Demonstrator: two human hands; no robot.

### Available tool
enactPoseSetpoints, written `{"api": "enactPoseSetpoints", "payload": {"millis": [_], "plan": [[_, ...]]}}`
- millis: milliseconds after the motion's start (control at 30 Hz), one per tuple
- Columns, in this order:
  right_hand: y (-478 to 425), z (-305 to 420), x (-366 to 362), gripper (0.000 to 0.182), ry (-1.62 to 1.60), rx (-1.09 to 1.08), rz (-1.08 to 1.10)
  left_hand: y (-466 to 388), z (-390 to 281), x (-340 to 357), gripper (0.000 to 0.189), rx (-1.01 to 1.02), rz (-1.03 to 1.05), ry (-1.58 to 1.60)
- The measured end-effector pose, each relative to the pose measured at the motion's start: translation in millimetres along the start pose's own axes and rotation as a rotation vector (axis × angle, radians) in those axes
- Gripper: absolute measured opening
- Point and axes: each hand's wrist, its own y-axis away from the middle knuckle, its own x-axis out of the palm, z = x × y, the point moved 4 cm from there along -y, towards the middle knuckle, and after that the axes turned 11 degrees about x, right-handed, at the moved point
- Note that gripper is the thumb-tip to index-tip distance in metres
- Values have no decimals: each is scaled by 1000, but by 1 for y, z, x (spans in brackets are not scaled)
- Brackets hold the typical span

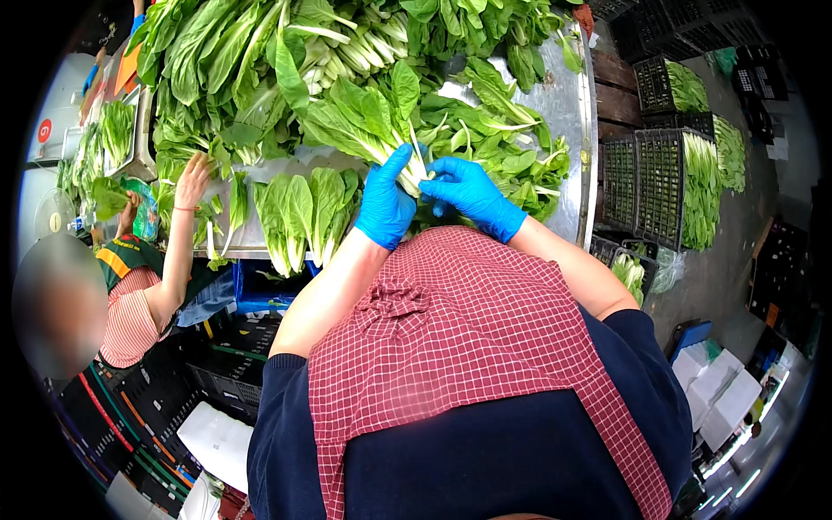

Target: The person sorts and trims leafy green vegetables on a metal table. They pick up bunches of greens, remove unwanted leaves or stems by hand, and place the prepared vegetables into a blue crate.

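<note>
In a blue glove, my left hand [389,198] grips a leafy green head [367,123] near its pale stem base, with the leaves pointing away from me. My right hand [471,194], gloved too, has thumb and fingers pinched at the base of that head, on what looks like a pale stalk end. Left of my hands, several trimmed heads [305,218] lie side by side at the table's near edge. Loose leaves [520,166] are spread beyond and to the right of my right hand. A large heap of greens [221,58] covers the far left of the metal table [565,104].
At the left, a co-worker's bare hand [193,181] reaches over greens. A tray of greens [118,133] and a scale [55,211] stand beyond. Black crates [650,185] packed with greens are stacked on the right. More black crates [227,370] and a white box [218,442] sit lower left.
</note>
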Motion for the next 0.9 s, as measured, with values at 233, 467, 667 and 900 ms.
{"api": "enactPoseSetpoints", "payload": {"millis": [233,467,667,900], "plan": [[1,-10,-10,12,-13,-79,-48,-1,-7,4,31,57,-58,40],[27,27,-33,33,962,-373,-162,-6,-17,-11,24,94,-107,77],[-6,54,-172,30,924,-342,-900,2,-5,0,25,48,-80,9],[-17,37,-190,26,1025,-274,-869,3,-7,1,25,9,-29,3]]}}
